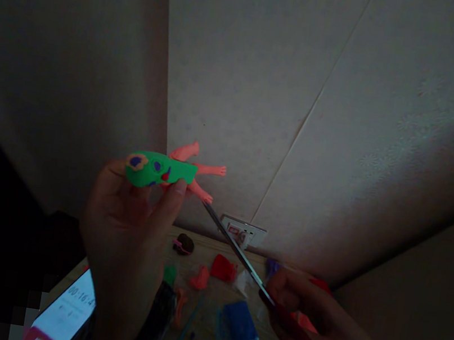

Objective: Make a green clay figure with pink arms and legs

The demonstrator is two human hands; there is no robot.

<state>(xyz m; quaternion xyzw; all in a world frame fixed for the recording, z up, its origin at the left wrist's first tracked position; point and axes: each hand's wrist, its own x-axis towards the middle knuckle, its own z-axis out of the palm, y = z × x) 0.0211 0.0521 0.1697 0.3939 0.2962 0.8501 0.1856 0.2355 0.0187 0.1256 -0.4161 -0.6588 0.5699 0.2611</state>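
My left hand (137,225) pinches a small clay figure (179,171) between thumb and fingers, raised above the table. The figure has a flat green body with blue, red and orange bits on it. Salmon-pink limbs stick out from it, two of them pointing right. My right hand (311,319) is closed round the dark red handle of a knife (236,248) with a long, thin blade. Its blade slants up to the left, and the tip ends at the figure's lower pink limb. Whether the tip touches the limb or lies behind it, I cannot tell.
On the wooden table (205,314) lie a blue packet (240,325), a red clay lump (223,268), a pink lump (200,277) and a small brown piece (184,244). A lit phone (64,316) showing a timer lies at lower left. Behind stands a wall with a socket (242,232).
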